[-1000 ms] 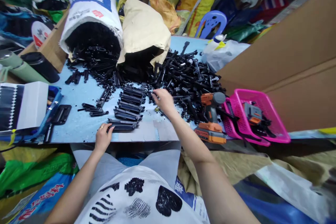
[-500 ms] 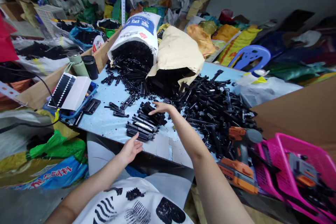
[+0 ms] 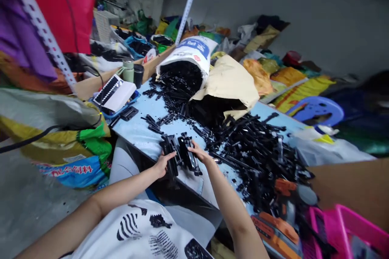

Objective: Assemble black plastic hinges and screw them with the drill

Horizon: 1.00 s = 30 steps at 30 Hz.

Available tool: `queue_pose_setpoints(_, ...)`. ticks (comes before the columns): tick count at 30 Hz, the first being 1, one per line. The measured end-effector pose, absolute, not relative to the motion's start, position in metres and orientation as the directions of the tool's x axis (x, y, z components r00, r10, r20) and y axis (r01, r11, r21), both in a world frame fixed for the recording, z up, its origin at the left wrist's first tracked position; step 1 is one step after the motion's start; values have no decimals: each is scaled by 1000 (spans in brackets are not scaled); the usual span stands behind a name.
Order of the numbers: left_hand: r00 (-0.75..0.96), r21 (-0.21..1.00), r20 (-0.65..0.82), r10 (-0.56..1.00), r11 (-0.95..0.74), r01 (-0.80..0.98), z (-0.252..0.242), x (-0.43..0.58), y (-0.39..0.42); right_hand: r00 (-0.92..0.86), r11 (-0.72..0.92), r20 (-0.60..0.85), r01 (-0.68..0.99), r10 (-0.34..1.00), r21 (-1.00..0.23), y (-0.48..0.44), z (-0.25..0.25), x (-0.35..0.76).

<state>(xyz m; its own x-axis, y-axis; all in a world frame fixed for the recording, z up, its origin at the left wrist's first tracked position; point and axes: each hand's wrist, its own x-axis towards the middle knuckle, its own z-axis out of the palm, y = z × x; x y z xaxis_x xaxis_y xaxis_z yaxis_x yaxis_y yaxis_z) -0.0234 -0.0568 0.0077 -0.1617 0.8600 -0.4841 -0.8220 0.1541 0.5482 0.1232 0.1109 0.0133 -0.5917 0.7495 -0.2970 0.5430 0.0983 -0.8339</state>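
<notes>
My left hand [image 3: 163, 163] is closed around a bundle of long black plastic parts [image 3: 172, 156] at the table's near edge. Close beside it, my right hand [image 3: 199, 153] grips a second bundle of black plastic parts [image 3: 187, 153], its thumb and fingers along the outer side. Both bundles stand tilted, with a narrow gap between them. The exact kind of part is too small to make out. A few similar loose black parts [image 3: 154, 122] lie on the blue tabletop [image 3: 142, 133] beyond my left hand.
A large heap of black parts [image 3: 252, 149] covers the table's right side. A white sack [image 3: 194, 50] and a tan sack [image 3: 231, 81] spill parts at the back. An orange cordless drill [image 3: 276, 230] and a pink basket [image 3: 349, 226] sit front right; a blue tray [image 3: 121, 107] is left.
Both hands, open at the row of black parts before, have now closed on them. The row is split into two tilted bundles. The camera view has swung to the left.
</notes>
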Motion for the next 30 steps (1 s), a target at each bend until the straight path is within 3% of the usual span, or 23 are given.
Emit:
queue_pose_setpoints(5, -189, 531, -369, 910, 40, -847, 42, -57, -66, -699, 198, -196, 440, 688, -876, 97, 39, 90)
queue_pose_setpoints(11, -350, 585, -335, 875, -98, -805, 137, -199, -85, -814, 363, 117, 122, 569, -924, 88, 141, -83)
queue_pose_setpoints(14, -523, 665, -277, 806, -232, -710, 171, -277, -124, -882, 327, 121, 39, 456, -944, 50, 180, -187)
queue_pose_setpoints(18, -714, 767, -280, 642, -298, -568, 182, -343, -180, -980, 264, 49, 4, 192, -964, -17, 188, -290)
queue_pose_setpoints(20, -771, 802, -334, 542, -267, -534, 176, -363, -199, -979, 283, 11, 47, 202, -958, -43, 178, -323)
queue_pose_setpoints(22, -812, 823, -393, 432, -229, -520, 166, -378, -209, -955, 327, 0, 101, 297, -940, -59, 166, -340)
queue_pose_setpoints(24, -849, 849, -403, 341, -206, -486, 155, -384, -214, -942, 389, 59, 79, 331, -918, -63, 153, -337)
queue_pose_setpoints(26, -909, 908, -306, 281, -199, -368, 143, -377, -213, -945, 461, 172, -26, 279, -887, -56, 141, -314)
queue_pose_setpoints(28, -957, 975, -106, 269, -161, -153, 132, -355, -207, -932, 510, 270, -115, 241, -853, -39, 128, -274)
queue_pose_setpoints(30, -934, 990, 137, 331, -72, 119, 122, -318, -196, -907, 539, 306, -110, 290, -835, -18, 110, -225)
